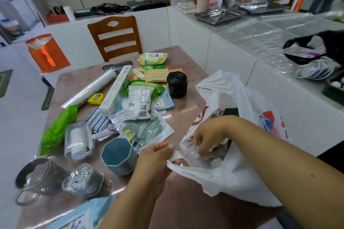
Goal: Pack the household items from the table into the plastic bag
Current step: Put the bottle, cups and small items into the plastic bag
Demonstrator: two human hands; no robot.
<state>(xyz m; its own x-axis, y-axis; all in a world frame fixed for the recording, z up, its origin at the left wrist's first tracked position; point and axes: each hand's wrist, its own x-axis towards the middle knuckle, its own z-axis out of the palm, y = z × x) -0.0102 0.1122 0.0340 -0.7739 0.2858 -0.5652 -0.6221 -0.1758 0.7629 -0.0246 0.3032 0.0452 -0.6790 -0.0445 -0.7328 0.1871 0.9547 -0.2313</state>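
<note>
1. The left hand (156, 156) is pinching the near handle of the white plastic bag (232, 173), its grip pressed together on the film and pulling the mouth open.
2. The right hand (208, 141) is reaching into the bag's mouth with fingers curled over something pale; whether that grip is pinching an item or only the film cannot be told.
3. The bag is lying on the right side of the surface (186, 102), with several items already showing inside.
4. Unpacked items are lying well left of the bag: a blue octagonal cup (116, 156), a black roll of bin bags (176, 84), a long white box (117, 92).
5. Judgement: keeping the handle taut and high should be holding the mouth wide, so the right hand is not snagging the film.
</note>
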